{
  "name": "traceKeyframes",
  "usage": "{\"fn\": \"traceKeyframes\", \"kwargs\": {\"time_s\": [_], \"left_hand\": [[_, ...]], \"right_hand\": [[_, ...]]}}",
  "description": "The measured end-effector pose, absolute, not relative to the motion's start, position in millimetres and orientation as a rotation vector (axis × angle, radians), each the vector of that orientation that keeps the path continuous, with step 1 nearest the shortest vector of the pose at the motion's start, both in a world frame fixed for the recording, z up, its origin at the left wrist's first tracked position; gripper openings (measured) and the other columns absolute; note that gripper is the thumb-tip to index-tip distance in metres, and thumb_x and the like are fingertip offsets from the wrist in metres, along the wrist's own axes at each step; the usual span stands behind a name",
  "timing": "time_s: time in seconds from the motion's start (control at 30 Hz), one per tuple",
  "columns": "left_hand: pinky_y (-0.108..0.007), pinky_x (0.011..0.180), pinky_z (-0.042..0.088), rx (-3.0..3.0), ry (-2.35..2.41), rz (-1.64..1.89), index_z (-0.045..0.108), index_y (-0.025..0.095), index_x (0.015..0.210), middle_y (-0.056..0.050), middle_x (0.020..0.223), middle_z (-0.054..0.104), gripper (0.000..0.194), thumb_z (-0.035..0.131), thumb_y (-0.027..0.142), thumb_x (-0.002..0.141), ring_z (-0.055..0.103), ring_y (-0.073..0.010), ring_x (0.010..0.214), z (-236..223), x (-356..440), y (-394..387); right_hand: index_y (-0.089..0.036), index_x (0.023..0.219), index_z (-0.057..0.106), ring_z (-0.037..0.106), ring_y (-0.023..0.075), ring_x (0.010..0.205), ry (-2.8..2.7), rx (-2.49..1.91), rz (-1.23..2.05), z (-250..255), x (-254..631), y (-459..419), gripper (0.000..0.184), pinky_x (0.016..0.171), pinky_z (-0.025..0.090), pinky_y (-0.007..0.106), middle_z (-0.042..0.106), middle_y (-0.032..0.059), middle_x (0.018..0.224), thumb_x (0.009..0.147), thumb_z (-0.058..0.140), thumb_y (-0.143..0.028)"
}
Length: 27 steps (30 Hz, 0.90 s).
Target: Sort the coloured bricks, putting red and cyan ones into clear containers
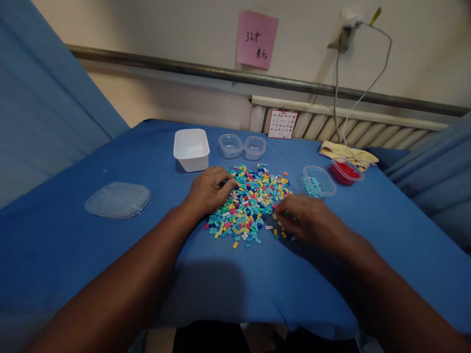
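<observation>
A heap of small building bricks (253, 196) in turquoise, yellow, blue, pink and white lies spread on the blue cloth. My left hand (211, 189) rests at the heap's left edge, its fingers curled and the thumb near the forefinger. Whatever it holds, if anything, is hidden. On the right side of the heap, my right hand (309, 215) is closed in a pinch just above a few loose bricks; its fingertips are partly hidden. Beyond it stands a clear tub with turquoise bricks (312, 187), beside another clear tub of red bricks (346, 171).
A white bin (192, 159) and two clear tubs (231, 147) stand behind the heap. Stacked clear lids (117, 200) lie at left. A yellow cloth (349, 153) is at the back right, below a hanging cable (336, 93). A radiator (312, 117) lines the wall.
</observation>
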<state>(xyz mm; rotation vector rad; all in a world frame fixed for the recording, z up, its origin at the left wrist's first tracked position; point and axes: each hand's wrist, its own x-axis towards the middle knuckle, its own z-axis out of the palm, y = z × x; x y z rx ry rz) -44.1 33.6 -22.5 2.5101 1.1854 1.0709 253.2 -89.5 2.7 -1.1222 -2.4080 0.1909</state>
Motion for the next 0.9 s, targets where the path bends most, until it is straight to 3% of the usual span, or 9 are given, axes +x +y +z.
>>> {"fn": "traceKeyframes", "kwargs": {"time_s": [0.17, 0.43, 0.53, 0.7, 0.8, 0.9], "left_hand": [[-0.037, 0.089, 0.054, 2.507, 1.178, 1.063, 0.079, 0.021, 0.091, -0.006, 0.096, 0.077, 0.022, 0.060, 0.031, 0.099, 0.070, -0.0231, 0.096, -22, -43, 33], [-0.038, 0.089, 0.055, 2.499, 1.168, 1.078, 0.079, 0.021, 0.090, -0.006, 0.096, 0.077, 0.022, 0.061, 0.031, 0.099, 0.070, -0.0236, 0.096, -24, -44, 35], [-0.038, 0.089, 0.055, 2.496, 1.165, 1.080, 0.079, 0.022, 0.090, -0.006, 0.097, 0.077, 0.021, 0.061, 0.029, 0.098, 0.070, -0.0234, 0.096, -24, -44, 34], [-0.039, 0.090, 0.055, 2.510, 1.184, 1.057, 0.079, 0.022, 0.091, -0.006, 0.096, 0.077, 0.020, 0.061, 0.029, 0.097, 0.070, -0.0238, 0.097, -24, -43, 33], [-0.039, 0.092, 0.055, 2.508, 1.182, 1.062, 0.079, 0.023, 0.091, -0.006, 0.097, 0.076, 0.020, 0.061, 0.029, 0.098, 0.070, -0.0238, 0.098, -24, -42, 32], [-0.039, 0.092, 0.055, 2.506, 1.186, 1.053, 0.078, 0.023, 0.091, -0.006, 0.097, 0.076, 0.020, 0.061, 0.030, 0.098, 0.070, -0.0238, 0.098, -24, -42, 31]], "right_hand": [[-0.020, 0.104, 0.077, 0.067, 0.0215, 0.073, -1.886, -1.575, -0.276, 2, 319, -67, 0.015, 0.071, 0.050, 0.035, 0.077, 0.0077, 0.091, 0.100, 0.065, -0.030], [-0.019, 0.114, 0.079, 0.071, 0.0265, 0.080, -1.830, -1.669, -0.376, -15, 348, -53, 0.024, 0.080, 0.056, 0.044, 0.081, 0.0136, 0.106, 0.099, 0.065, -0.033], [-0.021, 0.111, 0.077, 0.073, 0.0249, 0.086, -1.983, -1.396, -0.198, -8, 312, -64, 0.018, 0.080, 0.058, 0.040, 0.080, 0.0115, 0.103, 0.104, 0.063, -0.030], [-0.022, 0.120, 0.072, 0.072, 0.0220, 0.101, -2.428, -0.798, 0.402, -5, 234, -96, 0.018, 0.092, 0.058, 0.038, 0.079, 0.0076, 0.108, 0.107, 0.060, -0.021], [-0.022, 0.136, 0.065, 0.070, 0.0238, 0.117, -2.522, -0.784, 0.562, -8, 212, -107, 0.032, 0.104, 0.056, 0.041, 0.077, 0.0101, 0.127, 0.105, 0.062, -0.018], [-0.022, 0.137, 0.065, 0.070, 0.0245, 0.118, -2.585, -0.870, 0.593, -11, 213, -107, 0.035, 0.105, 0.055, 0.042, 0.077, 0.0095, 0.126, 0.104, 0.061, -0.013]]}}
